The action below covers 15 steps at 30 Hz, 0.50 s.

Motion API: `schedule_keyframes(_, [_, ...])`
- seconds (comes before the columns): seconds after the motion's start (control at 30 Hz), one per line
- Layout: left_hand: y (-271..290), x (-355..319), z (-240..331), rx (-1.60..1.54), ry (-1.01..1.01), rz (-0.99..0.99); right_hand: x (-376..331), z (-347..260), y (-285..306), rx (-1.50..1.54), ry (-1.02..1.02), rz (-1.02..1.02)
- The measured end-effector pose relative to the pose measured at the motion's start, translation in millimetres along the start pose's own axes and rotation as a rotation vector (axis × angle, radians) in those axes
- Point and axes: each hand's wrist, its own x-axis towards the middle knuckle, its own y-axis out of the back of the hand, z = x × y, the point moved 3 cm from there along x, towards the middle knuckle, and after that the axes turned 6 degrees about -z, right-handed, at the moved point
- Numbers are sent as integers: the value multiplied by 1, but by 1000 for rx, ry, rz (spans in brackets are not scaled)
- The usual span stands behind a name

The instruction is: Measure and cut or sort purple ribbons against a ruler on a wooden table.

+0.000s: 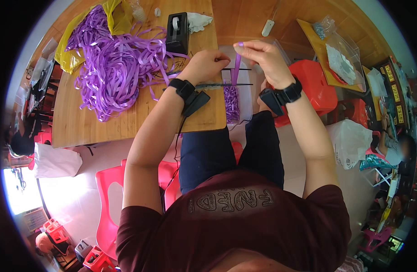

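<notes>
Purple ribbon strip [236, 70] — a narrow, upright band — runs down from the fingertips of your right hand [267, 59], which pinches its upper end between thumb and fingers. Below, the strip meets two thin dark rods [245, 84] that jut past the edge of the wooden table [195, 118]; whether it is looped on them or only passes beside them, you cannot tell from here. Under the rods stands a clear plastic bin [246, 106], with a heap of short purple pieces [232, 106] in its nearer part. Your left hand [204, 65] is just left of the strip, over the table's edge, fingers curled in; whether anything is between those fingertips cannot be told. Each of your wrists wears a black strap with a dark box on it.

To your left on the table, a big tangle of purple ribbon [111, 68] spills from a yellow plastic bag [119, 18]. Between the tangle and your left hand, farther back, sits a black tape dispenser [177, 38] — a crumpled white tissue [199, 21] is just beside it. A red stool [310, 86] stands beyond your right wrist, and a pink chair [106, 204] is near your left elbow.
</notes>
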Motion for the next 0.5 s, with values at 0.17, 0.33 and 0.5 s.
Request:
schedule_keyframes(0.17, [3, -6, -1, 78, -41, -1, -71, -12, -34, 360, -209, -268])
schedule_keyframes(0.33, [-1, -1, 5, 264, -15, -26, -147, 57, -76, 588, -660, -266])
schedule_keyframes(0.5, [-9, -1, 20, 299, 42, -59, -160, 112, -81, 331, -607, -105])
